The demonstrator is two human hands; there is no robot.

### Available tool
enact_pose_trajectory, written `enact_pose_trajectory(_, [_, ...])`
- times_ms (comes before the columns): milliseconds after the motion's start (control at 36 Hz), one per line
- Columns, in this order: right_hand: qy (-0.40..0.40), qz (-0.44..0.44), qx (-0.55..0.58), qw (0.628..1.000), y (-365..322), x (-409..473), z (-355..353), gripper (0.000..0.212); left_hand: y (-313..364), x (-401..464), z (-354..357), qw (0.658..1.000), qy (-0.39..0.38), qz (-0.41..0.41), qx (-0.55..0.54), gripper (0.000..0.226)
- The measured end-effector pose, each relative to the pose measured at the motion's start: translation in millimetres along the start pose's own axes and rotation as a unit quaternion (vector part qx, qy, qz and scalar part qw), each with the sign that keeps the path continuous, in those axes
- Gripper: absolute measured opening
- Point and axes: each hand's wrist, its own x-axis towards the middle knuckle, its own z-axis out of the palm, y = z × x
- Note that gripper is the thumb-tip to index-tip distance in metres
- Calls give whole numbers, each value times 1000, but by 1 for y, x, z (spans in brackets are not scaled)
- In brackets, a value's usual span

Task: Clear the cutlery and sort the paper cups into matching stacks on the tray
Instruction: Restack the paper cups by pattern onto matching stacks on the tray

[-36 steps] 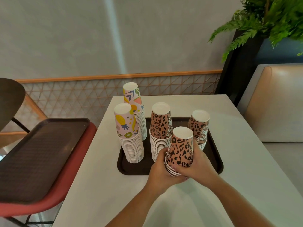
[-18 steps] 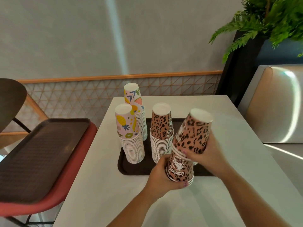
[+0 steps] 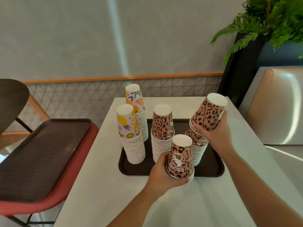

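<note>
One view only, from a camera worn on the person's head. It looks forward and steeply down over the near edge of a white table [image 3: 164, 202], with both forearms entering from the bottom of the frame. The lens is wide-angle: straight lines bow toward the edges. The brown tray [image 3: 211, 167] on the table sits near the centre of the frame, close to the camera, within arm's reach. The upper half of the frame takes in a grey wall [image 3: 82, 38] beyond the table. At the left edge a second tray [image 3: 41, 153] rests on a red seat; at the right, a plant [image 3: 270, 22] and a padded bench [image 3: 270, 104]. No second view shares the scene.
</note>
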Motion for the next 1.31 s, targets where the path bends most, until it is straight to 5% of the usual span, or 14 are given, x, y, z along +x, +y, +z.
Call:
enact_pose_trajectory(194, [-93,42,-109,989,22,-16,4,97,3,-2,0,1000,4,-4,-4,76])
enact_pose_trajectory(333, [80,-85,-42,992,3,-49,-6,73,7,-2,2,1000,13,10,3,79])
enact_pose_trajectory(417, [-25,-113,29,993,-6,-71,-5,61,9,-2,5,999,24,24,-11,81])
enact_pose_trajectory(583, [-250,-16,16,968,-6,-84,5,79,19,-2,13,998,48,44,-20,81])
enact_pose_trajectory(1139, [-113,-62,102,986,-49,-48,-30,54,84,10,11,985,73,157,13,79])
enact_pose_trajectory(1306, [-79,-82,165,980,-63,-16,-50,62,88,24,16,981,97,163,43,75])
